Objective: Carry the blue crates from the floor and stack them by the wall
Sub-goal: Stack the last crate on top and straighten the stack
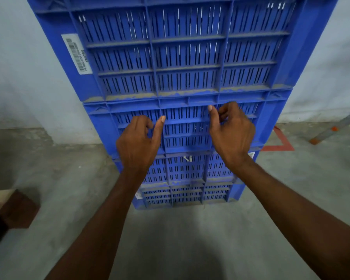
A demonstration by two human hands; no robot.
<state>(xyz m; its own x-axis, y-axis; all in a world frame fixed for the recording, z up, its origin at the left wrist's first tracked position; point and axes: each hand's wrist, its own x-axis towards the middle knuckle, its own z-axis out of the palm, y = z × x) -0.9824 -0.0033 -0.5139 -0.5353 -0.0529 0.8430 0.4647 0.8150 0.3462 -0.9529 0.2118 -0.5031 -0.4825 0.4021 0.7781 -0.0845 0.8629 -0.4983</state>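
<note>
A stack of several blue slotted crates stands on the concrete floor against the pale wall. The top crate (186,47) fills the upper frame and carries a white barcode label (77,54) on its left edge. My left hand (138,142) and my right hand (231,131) hover in front of the second crate (271,118). Their fingers are loosely curled, the thumbs point up, and they hold nothing. I cannot tell whether the fingertips touch the crate's wall. Lower crates (186,168) show between my forearms.
A brown wooden block (14,209) lies on the floor at the lower left. Red floor tape (281,142) marks a corner right of the stack. A grey metal leg with orange fittings (335,128) slants at the far right.
</note>
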